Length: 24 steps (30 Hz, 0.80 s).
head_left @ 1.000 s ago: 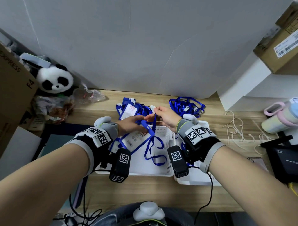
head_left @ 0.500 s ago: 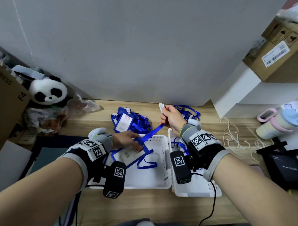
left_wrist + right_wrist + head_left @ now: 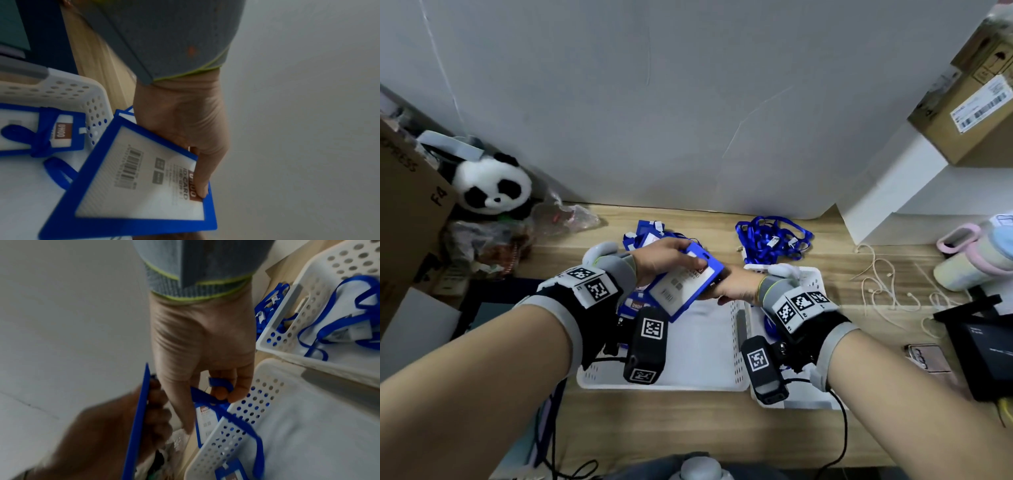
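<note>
Probably the strap-fitting step: left hand [image 3: 664, 257] grips badge holder [image 3: 683, 287] over the far edge of the basket [image 3: 661, 385]; right hand [image 3: 736, 291] pinches strap [image 3: 221, 384]. Next: align strap end with holder slot.

Office storeroom: wooden desk [image 3: 825, 442], shipping cartons [image 3: 969, 113], lanyards [image 3: 774, 240].

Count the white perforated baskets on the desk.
2. One basket lies below the badge holder held by the left hand. The other basket stands beside it to the right, by the right hand pinching a lanyard. None looks hidden.
</note>
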Tool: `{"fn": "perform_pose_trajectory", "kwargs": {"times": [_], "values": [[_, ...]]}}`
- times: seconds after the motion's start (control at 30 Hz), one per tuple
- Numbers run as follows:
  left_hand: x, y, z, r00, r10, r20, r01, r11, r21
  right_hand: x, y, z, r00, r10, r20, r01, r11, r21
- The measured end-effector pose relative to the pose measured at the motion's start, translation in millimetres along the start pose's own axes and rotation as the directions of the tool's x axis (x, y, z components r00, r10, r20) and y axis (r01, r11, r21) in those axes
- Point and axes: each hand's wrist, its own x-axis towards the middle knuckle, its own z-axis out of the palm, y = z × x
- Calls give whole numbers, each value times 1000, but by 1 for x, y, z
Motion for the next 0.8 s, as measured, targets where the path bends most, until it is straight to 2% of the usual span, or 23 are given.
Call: {"fn": "perform_pose_trajectory", "kwargs": {"times": [0.1, 0.17, 0.27, 0.4, 0.5, 0.7, 0.8], "values": [[3, 8, 4, 999, 34, 11, -33, 999, -39, 2, -4, 4, 1000, 0, -8, 0, 999, 32], [4, 11, 5, 998, 53, -35, -55, 997, -45, 2, -5, -1, 1000, 10, -26, -8, 998, 70], [10, 10, 3, 987, 62, -145, -69, 997, -41, 2, -6, -20, 983, 18, -182, 23, 976, 217], [21, 8, 4, 967, 24, -253, -42, 997, -65, 1, -8, -56, 901, 49, -430, 150, 897, 416], [32, 8, 10, 947, -5, -322, -27, 995, -96, 2, -5, -80, 828, 65, -557, 225, 871, 437], [51, 18, 25, 943, -34, -332, 3, 996, -94, 10, -1, -116, 698, 109, -707, 324, 833, 448], [65, 23, 32, 949, -68, -307, 44, 995, -85, 20, 5, -139, 655, 171, -736, 302, 834, 462]]}}
